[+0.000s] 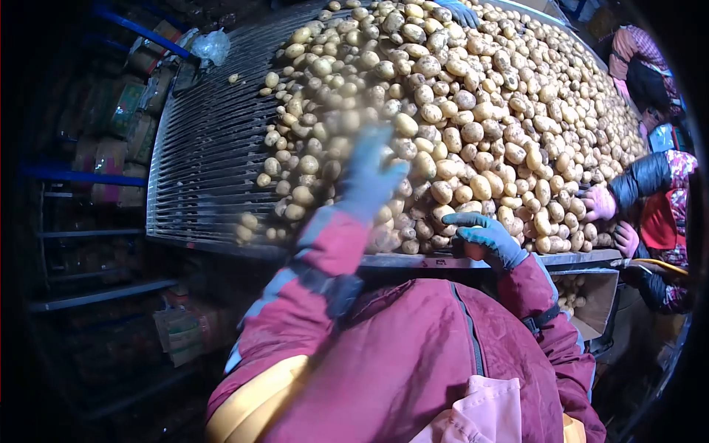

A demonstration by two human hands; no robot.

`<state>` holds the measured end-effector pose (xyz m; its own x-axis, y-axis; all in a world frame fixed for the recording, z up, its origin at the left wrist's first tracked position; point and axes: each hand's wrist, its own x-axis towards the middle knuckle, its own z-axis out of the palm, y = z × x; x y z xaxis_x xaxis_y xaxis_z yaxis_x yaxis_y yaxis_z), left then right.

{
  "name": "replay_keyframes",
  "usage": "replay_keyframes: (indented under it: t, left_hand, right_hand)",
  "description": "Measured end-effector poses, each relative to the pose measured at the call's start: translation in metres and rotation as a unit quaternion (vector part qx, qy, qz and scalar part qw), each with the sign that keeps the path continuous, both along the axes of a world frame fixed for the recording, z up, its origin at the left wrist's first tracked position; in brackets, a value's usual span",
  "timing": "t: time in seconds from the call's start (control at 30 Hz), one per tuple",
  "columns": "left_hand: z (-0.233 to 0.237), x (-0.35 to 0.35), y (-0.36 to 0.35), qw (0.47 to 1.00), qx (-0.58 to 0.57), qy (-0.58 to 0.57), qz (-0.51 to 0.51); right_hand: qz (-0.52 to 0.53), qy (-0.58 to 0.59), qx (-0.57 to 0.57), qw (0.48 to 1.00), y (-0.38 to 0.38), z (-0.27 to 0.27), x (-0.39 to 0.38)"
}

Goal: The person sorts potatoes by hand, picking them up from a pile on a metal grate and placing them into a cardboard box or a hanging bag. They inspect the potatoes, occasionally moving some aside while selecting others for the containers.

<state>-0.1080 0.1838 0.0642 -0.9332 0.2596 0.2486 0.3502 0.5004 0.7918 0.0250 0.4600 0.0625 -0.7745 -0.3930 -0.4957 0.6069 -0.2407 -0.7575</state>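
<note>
My left hand (369, 177), in a blue-grey glove, reaches over the potatoes (487, 129) at the left part of the heap. Motion smears its fingers, and whether anything is in them cannot be made out. Near the front edge, my right hand (493, 240), gloved in teal and grey, curls around a brownish potato (474, 251). Its fingertips lie beside other potatoes of the heap. The potatoes are yellowish, some with dark soil marks, and lie on a slatted metal sorting table (207, 162).
Another person's blue glove (459, 11) touches the far side of the heap. At the right, a co-worker's pink gloves (600, 203) are at the potatoes, with another person (642, 66) beyond. A carton (598, 299) holding potatoes stands below the front edge. Shelving (96, 177) lines the left.
</note>
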Motion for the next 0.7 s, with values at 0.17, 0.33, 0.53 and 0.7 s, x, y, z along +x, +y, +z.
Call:
replay_keyframes:
  t: [0.17, 0.33, 0.53, 0.7]
  left_hand:
    - [0.019, 0.044, -0.122, 0.973, -0.092, -0.012, 0.212]
    - [-0.005, 0.135, -0.138, 0.963, -0.182, -0.069, 0.184]
    - [-0.057, 0.146, -0.087, 0.915, -0.299, -0.096, 0.255]
    - [-0.064, 0.110, -0.065, 0.954, -0.168, -0.001, 0.248]
  right_hand:
    - [0.018, -0.058, -0.041, 0.997, 0.003, -0.007, 0.008]
    - [0.084, -0.051, -0.037, 0.994, -0.004, -0.012, 0.008]
    - [0.228, 0.032, 0.042, 0.972, -0.035, -0.029, 0.004]
    - [0.285, 0.051, 0.083, 0.954, -0.087, -0.037, -0.016]
